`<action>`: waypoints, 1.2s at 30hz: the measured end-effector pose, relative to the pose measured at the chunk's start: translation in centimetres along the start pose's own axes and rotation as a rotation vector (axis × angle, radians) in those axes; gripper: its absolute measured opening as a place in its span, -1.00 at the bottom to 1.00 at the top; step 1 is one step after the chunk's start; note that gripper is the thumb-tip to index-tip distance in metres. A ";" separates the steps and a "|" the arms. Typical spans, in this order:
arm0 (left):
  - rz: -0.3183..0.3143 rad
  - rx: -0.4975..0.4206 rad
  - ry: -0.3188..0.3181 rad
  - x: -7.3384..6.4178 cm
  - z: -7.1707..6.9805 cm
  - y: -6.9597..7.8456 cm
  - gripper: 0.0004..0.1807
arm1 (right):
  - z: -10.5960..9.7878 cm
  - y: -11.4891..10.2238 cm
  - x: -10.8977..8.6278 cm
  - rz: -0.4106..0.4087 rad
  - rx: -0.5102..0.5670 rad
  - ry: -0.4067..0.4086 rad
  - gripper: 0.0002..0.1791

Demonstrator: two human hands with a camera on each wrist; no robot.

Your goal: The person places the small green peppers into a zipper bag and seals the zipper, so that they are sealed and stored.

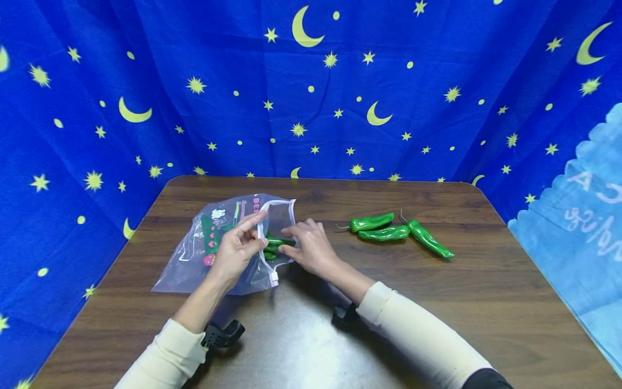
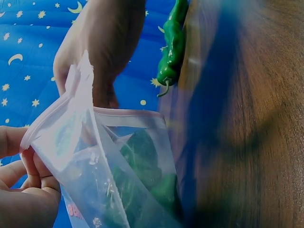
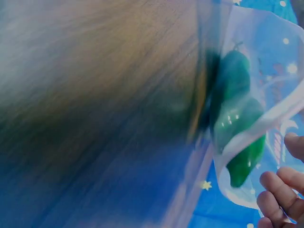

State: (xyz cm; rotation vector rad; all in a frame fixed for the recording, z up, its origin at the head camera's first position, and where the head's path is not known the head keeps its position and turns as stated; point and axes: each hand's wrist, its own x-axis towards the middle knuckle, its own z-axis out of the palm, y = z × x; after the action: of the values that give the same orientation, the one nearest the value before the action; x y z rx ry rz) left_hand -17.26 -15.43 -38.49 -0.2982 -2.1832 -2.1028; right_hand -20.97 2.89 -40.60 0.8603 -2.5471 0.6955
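A clear zip bag (image 1: 180,273) with printed figures lies on its side, its white-edged mouth facing right. My left hand (image 1: 235,249) pinches the upper layer of that mouth between thumb and fingers, lifting it. Inside, green peppers (image 3: 244,142) lie near the opening, some seen only through the plastic. At the mouth is my right hand (image 1: 313,247), fingers loosely bent beside the pepper ends; in the right wrist view its fingers (image 3: 278,192) hold nothing. Three more long green peppers (image 1: 384,233) rest on the table to the right of this hand.
The brown wooden table (image 1: 437,319) carries everything. A blue star-and-moon cloth (image 1: 340,65) hangs behind and at the sides, with a light blue scalloped cloth (image 1: 578,243) at the right edge. A zip slider (image 1: 274,276) sits at the bag's near corner.
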 end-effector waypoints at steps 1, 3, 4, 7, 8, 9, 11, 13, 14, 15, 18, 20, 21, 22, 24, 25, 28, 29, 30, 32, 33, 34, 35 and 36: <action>-0.002 -0.003 0.001 0.0 0.0 0.0 -0.33 | -0.3 0.2 -0.2 0.003 0.014 0.007 -0.61; -0.001 -0.001 0.000 0.0 -0.1 0.0 -0.32 | -0.9 0.6 -0.7 0.015 0.049 0.025 -0.62; -0.003 -0.004 0.003 0.0 -0.1 0.0 -0.32 | -1.3 0.9 -0.8 0.020 0.066 0.035 -0.63; -0.005 -0.003 0.009 -0.1 -0.2 0.0 -0.31 | -2.2 1.6 -1.4 0.041 0.096 0.053 -0.65; -0.005 0.002 0.009 -0.1 -0.2 0.0 -0.31 | -2.5 1.8 -1.6 0.051 0.102 0.056 -0.65; -0.006 0.003 0.011 -0.1 -0.2 0.0 -0.31 | -2.8 2.1 -1.8 0.061 0.104 0.057 -0.66; -0.007 0.006 0.011 -0.1 -0.2 -0.1 -0.31 | -3.4 2.7 -2.2 0.078 0.096 0.062 -0.66; -0.007 0.003 0.011 0.0 -0.2 -0.1 -0.31 | -4.0 3.3 -2.5 0.096 0.093 0.068 -0.65; -0.005 0.003 0.012 0.0 -0.2 -0.1 -0.31 | -4.3 3.6 -2.7 0.104 0.096 0.073 -0.65; -0.005 0.000 0.014 0.0 -0.2 -0.1 -0.31 | -4.5 4.0 -2.8 0.115 0.100 0.074 -0.65; -0.003 -0.004 0.017 0.0 -0.2 0.0 -0.31 | -5.4 5.0 -3.3 0.159 0.109 0.070 -0.64; -0.004 -0.005 0.017 0.1 -0.1 -0.1 -0.31 | -5.9 5.7 -3.7 0.190 0.112 0.064 -0.63; -0.005 -0.006 0.015 0.1 -0.1 -0.1 -0.31 | -6.1 6.0 -3.9 0.206 0.114 0.063 -0.63; -0.006 -0.007 0.015 0.1 -0.1 -0.1 -0.31 | -6.4 6.4 -4.1 0.218 0.115 0.062 -0.63; -0.006 -0.007 0.014 0.1 -0.2 -0.2 -0.31 | -6.8 7.0 -4.5 0.242 0.113 0.061 -0.62; -0.009 -0.009 0.015 0.1 -0.2 -0.3 -0.31 | -7.0 7.4 -4.7 0.255 0.108 0.063 -0.62; -0.009 -0.009 0.014 0.1 -0.3 -0.3 -0.31 | -7.7 8.4 -5.4 0.303 0.103 0.062 -0.61; -0.008 -0.010 0.013 0.1 -0.3 -0.3 -0.31 | -7.9 8.7 -5.7 0.315 0.096 0.065 -0.61; -0.008 -0.010 0.013 0.1 -0.4 -0.3 -0.31 | -8.1 9.0 -5.9 0.328 0.091 0.066 -0.61; -0.008 -0.013 0.012 0.1 -0.3 -0.3 -0.31 | -8.4 9.6 -6.5 0.353 0.079 0.069 -0.61; -0.007 -0.014 0.013 0.1 -0.3 -0.3 -0.31 | -8.6 9.9 -6.8 0.358 0.069 0.070 -0.61; -0.005 -0.016 0.013 0.1 -0.3 -0.3 -0.31 | -8.7 10.3 -7.0 0.362 0.061 0.072 -0.61; -0.005 -0.019 0.013 0.0 -0.3 -0.3 -0.30 | -8.9 10.6 -7.3 0.370 0.053 0.073 -0.61; -0.005 -0.022 0.013 0.0 -0.3 -0.3 -0.30 | -9.1 11.0 -7.6 0.381 0.047 0.072 -0.60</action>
State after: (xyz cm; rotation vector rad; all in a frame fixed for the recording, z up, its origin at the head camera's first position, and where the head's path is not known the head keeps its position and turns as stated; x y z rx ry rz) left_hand -17.37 -15.73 -38.76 -0.2804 -2.1576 -2.1261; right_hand -20.69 19.01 -40.46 0.3539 -2.6634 0.8819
